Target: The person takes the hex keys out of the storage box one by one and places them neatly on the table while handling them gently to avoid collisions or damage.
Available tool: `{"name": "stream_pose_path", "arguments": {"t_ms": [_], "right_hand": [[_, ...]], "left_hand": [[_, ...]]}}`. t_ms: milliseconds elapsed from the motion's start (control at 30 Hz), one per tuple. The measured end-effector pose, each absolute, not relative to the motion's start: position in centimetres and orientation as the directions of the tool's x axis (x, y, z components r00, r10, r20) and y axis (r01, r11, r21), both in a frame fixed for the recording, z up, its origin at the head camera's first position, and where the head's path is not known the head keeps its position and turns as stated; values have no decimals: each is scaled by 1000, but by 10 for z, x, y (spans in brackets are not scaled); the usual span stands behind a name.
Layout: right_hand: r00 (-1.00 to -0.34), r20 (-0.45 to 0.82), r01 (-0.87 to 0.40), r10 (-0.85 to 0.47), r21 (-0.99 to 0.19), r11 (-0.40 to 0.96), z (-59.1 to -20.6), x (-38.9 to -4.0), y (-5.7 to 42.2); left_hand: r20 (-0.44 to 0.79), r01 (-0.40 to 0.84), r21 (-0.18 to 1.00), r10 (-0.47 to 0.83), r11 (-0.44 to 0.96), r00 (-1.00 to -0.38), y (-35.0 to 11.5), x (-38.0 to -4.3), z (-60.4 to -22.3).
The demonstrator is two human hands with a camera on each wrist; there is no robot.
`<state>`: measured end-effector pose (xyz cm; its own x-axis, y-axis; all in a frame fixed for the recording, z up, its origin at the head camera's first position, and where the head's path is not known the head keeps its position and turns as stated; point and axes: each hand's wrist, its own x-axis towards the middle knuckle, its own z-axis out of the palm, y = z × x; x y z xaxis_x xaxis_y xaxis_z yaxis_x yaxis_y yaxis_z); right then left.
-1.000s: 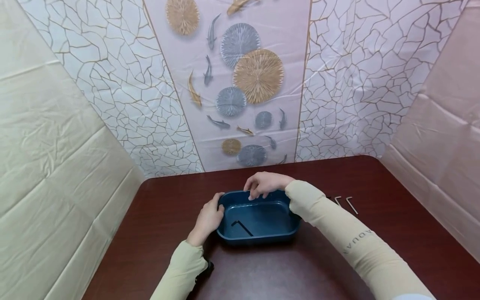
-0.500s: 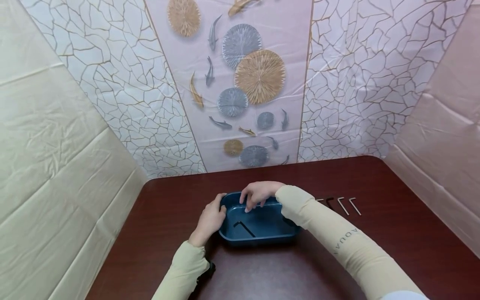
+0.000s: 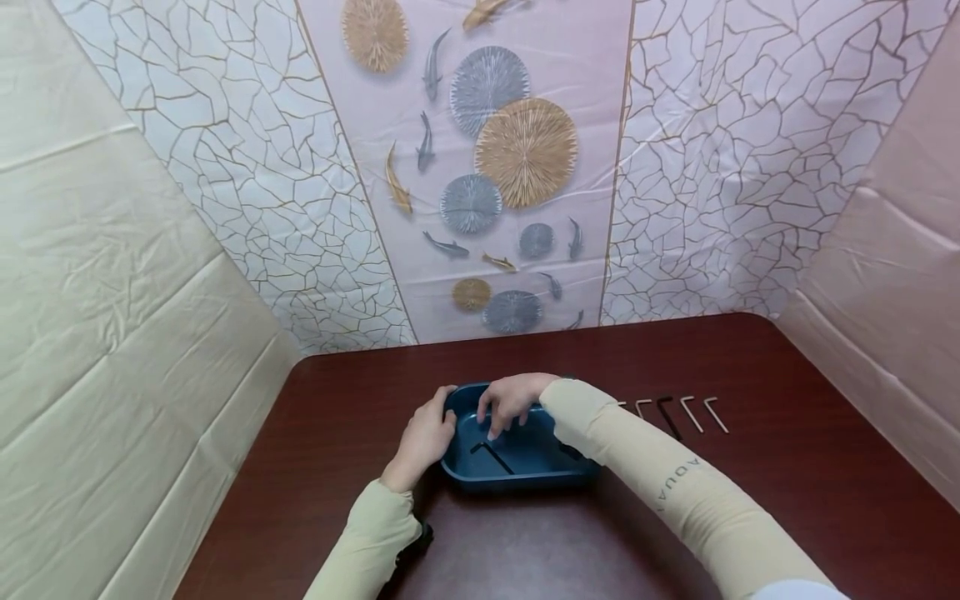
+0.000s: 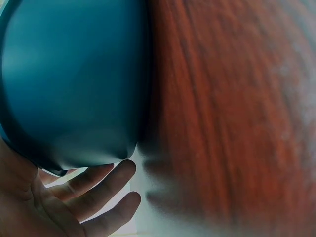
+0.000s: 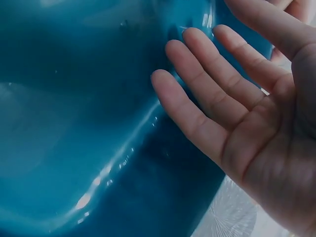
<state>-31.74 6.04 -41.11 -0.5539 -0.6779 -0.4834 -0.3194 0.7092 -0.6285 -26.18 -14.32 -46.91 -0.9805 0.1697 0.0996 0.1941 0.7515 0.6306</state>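
A deep blue rectangular tray stands on the table. My left hand holds its left end, with the thumb over the rim and the fingers along the outer wall; in the left wrist view those fingers lie against the outside of the tray. Inside, near the front left, lies a black hex key. My right hand reaches down into the tray, its fingertips just above and behind that key. The right wrist view has the right hand with loosely bent fingers and nothing in it.
Right of the tray, several more hex keys lie in a row on the dark red table: a black one, silver ones beside it, some partly hidden by the right sleeve. Patterned cloth walls stand behind and at both sides.
My right hand has gone down from above the back rim into the tray, toward the black hex key. My left hand keeps its hold. More of the keys at the right now show.
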Motion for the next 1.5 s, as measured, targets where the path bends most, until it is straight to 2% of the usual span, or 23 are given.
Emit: {"name": "stream_pose_path", "arguments": {"t_ms": [167,633,733,867,933,1100,1500], "right_hand": [[-525,-508,-321,-682,-624,712,-420,-318,56],[-521,-531,-308,-668,-614,727,-427,-314,52],[-509,-513,-318,-692,-635,704,-450,-330,55],[-521,-509,-303,-685,-640,706,-453,-330,53],[-539,-512,-333,-669,-601,727,-437,-318,50],[-580,-482,-366,-657,-565,739,-437,-312,47],[-648,-431,-345,-628,-569,747,-433,-299,42]], "left_hand": [[86,190,639,177,745,-981,-141,-261,-467],[90,182,630,161,755,-983,-142,-262,-468],[97,187,636,163,749,-982,-142,-262,-469],[103,192,641,165,743,-981,-142,-262,-468],[98,187,642,163,744,-982,-142,-262,-468],[90,179,644,159,743,-983,-141,-262,-469],[73,168,640,158,750,-985,-144,-263,-471]]}}
